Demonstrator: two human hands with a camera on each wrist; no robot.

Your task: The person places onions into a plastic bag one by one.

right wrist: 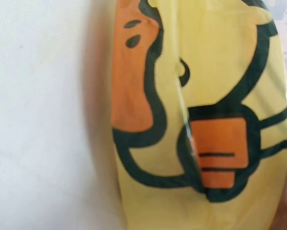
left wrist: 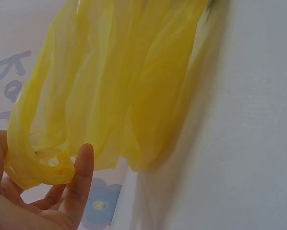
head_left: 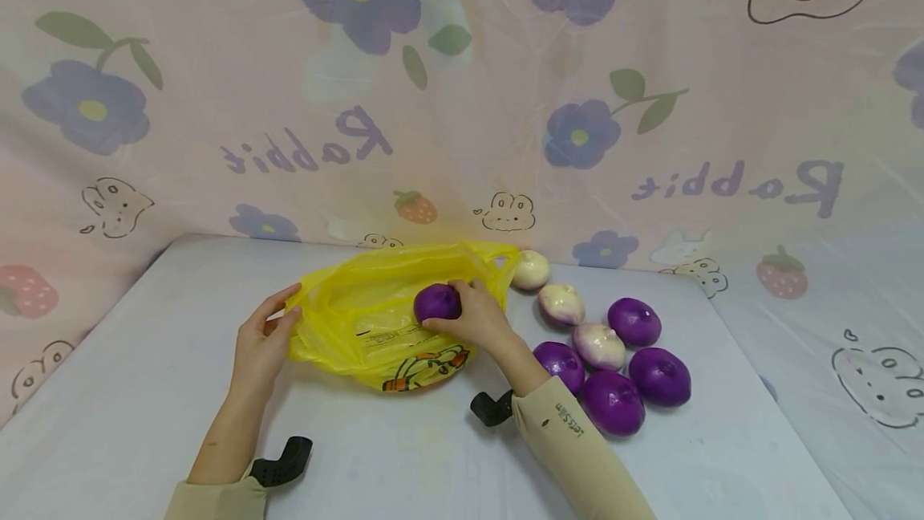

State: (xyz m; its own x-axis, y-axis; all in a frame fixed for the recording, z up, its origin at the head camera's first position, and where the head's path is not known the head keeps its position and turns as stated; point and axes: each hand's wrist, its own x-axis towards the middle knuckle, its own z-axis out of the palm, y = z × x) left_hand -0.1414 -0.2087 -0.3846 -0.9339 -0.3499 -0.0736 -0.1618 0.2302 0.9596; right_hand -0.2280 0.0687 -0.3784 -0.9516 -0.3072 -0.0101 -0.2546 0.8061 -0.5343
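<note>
A yellow plastic bag [head_left: 328, 347] lies on the table with its mouth spread open, a cartoon printed on its front. My left hand [head_left: 258, 351] holds the bag's left edge; up close, the gathered handle [left wrist: 42, 172] lies between the thumb and fingers. My right hand [head_left: 480, 318] grips a purple onion [head_left: 435, 303] between thumb and fingers, over the bag's open mouth. In the right wrist view the printed bag wall [right wrist: 215, 81] fills most of the picture and hides the onion, with a sliver of my hand [right wrist: 286, 191] at the right edge.
Right of the bag, several purple onions [head_left: 660, 376] lie close together on the white table [head_left: 382, 456]. Three whitish bulbs with purple tints [head_left: 561, 305] form a line among them, the farthest next to the bag's right handle. A patterned cloth [head_left: 462, 127] hangs behind.
</note>
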